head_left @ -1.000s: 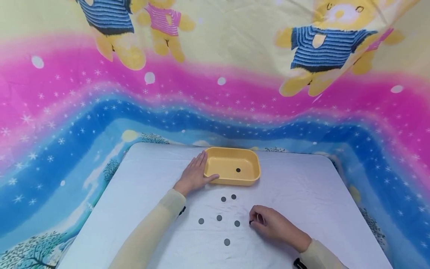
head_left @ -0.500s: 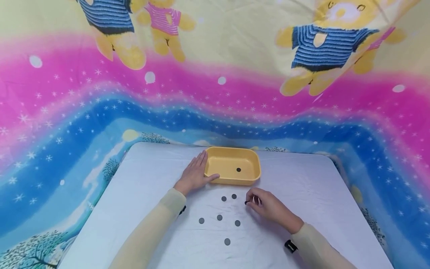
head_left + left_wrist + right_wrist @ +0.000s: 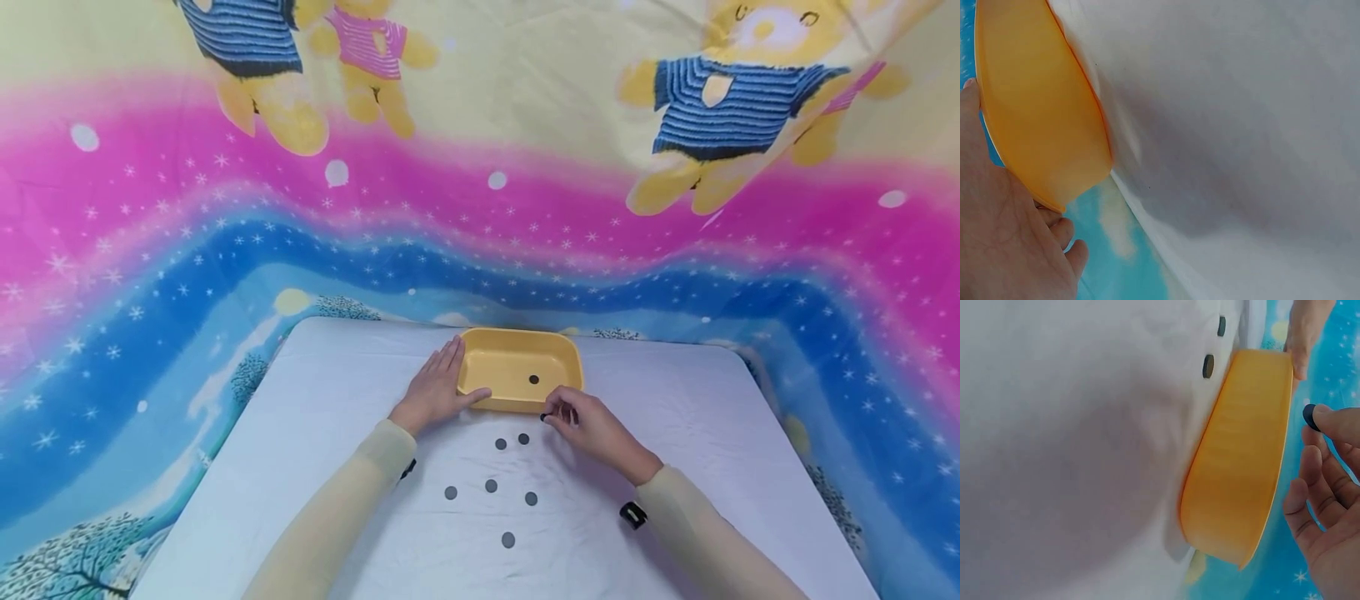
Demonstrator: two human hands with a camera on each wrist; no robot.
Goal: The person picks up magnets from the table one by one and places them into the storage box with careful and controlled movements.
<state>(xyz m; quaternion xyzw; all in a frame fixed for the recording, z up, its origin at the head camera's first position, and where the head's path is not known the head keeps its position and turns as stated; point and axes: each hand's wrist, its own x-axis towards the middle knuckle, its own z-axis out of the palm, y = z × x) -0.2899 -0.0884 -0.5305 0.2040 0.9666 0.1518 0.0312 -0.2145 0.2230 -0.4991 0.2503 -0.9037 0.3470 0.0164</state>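
Observation:
My left hand lies against the left end of a yellow rectangular box, its fingers straight along the side and its thumb over the near rim. Inside the box lies one dark disc. Between thumb and fingertip, my right hand pinches a small black disc. That hand is at the box's near right corner; the right wrist view places the disc just beyond the rim, apart from the box. Several grey discs lie flat on the table, two of them close to the box, such as this disc.
A white cloth covers the table. Farther toward me are more grey discs, the nearest disc around the middle. A patterned curtain with bears and snowflakes hangs right behind the box and around the table's sides.
My right hand has moved away from me and slightly left, from beside the loose discs up to the box's near right corner, carrying the black disc. My left hand and the box stay put.

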